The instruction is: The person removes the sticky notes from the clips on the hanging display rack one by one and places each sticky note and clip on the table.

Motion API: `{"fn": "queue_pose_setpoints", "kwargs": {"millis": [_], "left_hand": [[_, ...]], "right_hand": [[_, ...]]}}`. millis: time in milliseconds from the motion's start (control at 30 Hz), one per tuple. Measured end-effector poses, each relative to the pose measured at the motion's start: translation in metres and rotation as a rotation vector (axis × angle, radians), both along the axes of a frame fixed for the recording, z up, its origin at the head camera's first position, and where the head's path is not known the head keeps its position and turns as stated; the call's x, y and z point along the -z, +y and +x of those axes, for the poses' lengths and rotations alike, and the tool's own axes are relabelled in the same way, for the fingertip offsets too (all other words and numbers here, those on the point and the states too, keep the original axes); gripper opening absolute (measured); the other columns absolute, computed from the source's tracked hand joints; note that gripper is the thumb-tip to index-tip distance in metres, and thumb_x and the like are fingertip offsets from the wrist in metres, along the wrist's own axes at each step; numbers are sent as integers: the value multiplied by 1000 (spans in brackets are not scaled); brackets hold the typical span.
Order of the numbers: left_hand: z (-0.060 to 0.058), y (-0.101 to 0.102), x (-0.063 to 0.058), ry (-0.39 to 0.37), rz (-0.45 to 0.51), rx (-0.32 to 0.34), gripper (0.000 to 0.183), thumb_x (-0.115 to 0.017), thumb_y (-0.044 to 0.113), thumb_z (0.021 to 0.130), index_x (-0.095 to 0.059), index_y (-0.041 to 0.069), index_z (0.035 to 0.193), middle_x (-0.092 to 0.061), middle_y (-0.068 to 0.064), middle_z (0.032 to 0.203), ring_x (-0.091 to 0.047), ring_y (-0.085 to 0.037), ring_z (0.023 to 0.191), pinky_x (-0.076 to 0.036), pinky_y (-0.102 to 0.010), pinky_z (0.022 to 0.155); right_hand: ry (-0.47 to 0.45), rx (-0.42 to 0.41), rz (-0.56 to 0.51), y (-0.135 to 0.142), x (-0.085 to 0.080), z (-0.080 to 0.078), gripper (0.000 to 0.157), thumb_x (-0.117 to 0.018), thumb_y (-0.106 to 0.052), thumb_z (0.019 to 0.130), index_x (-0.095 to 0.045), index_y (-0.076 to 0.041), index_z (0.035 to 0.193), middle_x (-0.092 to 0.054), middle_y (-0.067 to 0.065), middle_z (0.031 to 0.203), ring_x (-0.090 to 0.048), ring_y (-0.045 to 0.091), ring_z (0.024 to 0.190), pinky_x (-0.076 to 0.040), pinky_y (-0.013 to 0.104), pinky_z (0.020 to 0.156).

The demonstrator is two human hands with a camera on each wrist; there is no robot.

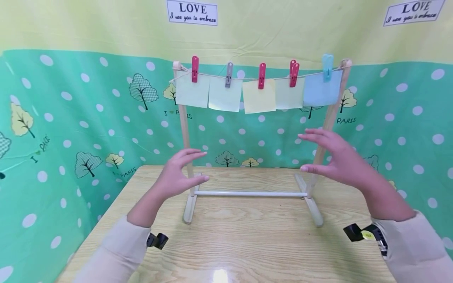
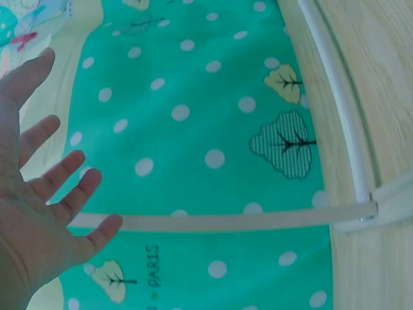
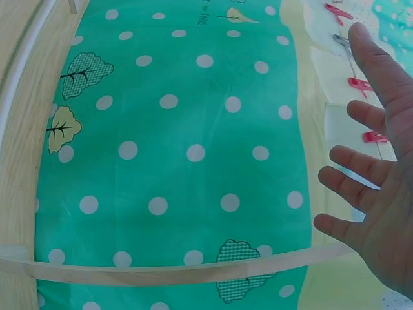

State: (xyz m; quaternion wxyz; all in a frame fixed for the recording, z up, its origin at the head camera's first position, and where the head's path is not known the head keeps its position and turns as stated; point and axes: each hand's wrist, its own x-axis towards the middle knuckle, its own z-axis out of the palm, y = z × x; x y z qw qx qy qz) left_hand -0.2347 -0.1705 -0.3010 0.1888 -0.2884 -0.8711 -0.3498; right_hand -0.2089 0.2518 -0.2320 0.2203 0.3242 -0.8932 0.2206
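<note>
Left hand (image 1: pixel 177 173): wide, the thumb and fingers well apart, raised in front of the left post.
Left post (image 1: pixel 184 129): wooden, upright, one end of the string (image 1: pixel 214 75) tied near its top.
First sheet (image 1: pixel 192 94): pale green, hanging from the string under a red peg (image 1: pixel 195 69).
Second sheet (image 1: pixel 225 96): pale too, just beside it, under a grey peg (image 1: pixel 229 74).
Third sheet (image 1: pixel 259 100): yellow, mid-string, a little tilted, with its own red clip (image 1: pixel 262 76).
White crossbar (image 1: pixel 247 193): low down between the posts, over the wood-grain table (image 1: pixel 247 232).
Fourth sheet (image 1: pixel 290 98): pale green — two red pegs overlap at its top, the nearer one (image 1: pixel 294 75) on the sheet.
Fifth sheet (image 1: pixel 321 92): blue, near the right post, under a light blue peg (image 1: pixel 327 67).
Right post (image 1: pixel 330 119): wooden, leaning slightly outward in my view.
Right hand (image 1: pixel 339 161): wide as well — fingers spread, thumb below, in front of its post.
</note>
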Motion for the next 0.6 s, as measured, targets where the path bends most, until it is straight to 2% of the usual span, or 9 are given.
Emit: {"fn": "queue_pose_setpoints", "kwargs": {"millis": [200, 300, 367, 433, 600], "left_hand": [[2, 15, -4, 6, 47, 44, 63, -84, 35, 77, -61, 18, 133, -52, -6, 138, -45, -26, 130, -40, -54, 104], [2, 23, -6, -2, 77, 66, 61, -85, 34, 77, -63, 19, 131, -53, -4, 137, -45, -24, 130, -41, -53, 104], [2, 28, -8, -1, 96, 88, 59, -85, 32, 77, -64, 18, 130, -54, -2, 135, -46, -23, 128, -42, -51, 103], [1, 33, -9, 6, 111, 110, 58, -85, 31, 77, -64, 18, 129, -56, 0, 132, -48, -21, 126, -43, -49, 103], [0, 44, -16, 23, 123, 138, 57, -85, 30, 77, -65, 18, 128, -57, 2, 131, -49, -18, 124, -43, -45, 103]], "right_hand": [[34, 0, -33, 3, -6, 1, 75, -89, -14, 69, -56, -11, 136, -50, 14, 138, -43, 39, 127, -42, 61, 93], [70, 3, -52, 7, -9, 2, 76, -90, -11, 67, -57, -11, 135, -53, 13, 135, -47, 36, 122, -47, 39, 91], [94, 5, -63, 9, -11, 2, 76, -90, -8, 66, -58, -10, 134, -55, 12, 133, -48, 33, 120, -45, 23, 87], [105, 6, -77, 11, -13, 3, 74, -89, -6, 67, -58, -10, 134, -56, 11, 131, -48, 29, 118, -39, 13, 85], [96, 24, -114, 14, -17, 5, 70, -87, -7, 70, -59, -12, 133, -57, 10, 129, -47, 26, 116, -34, 14, 90]]}}
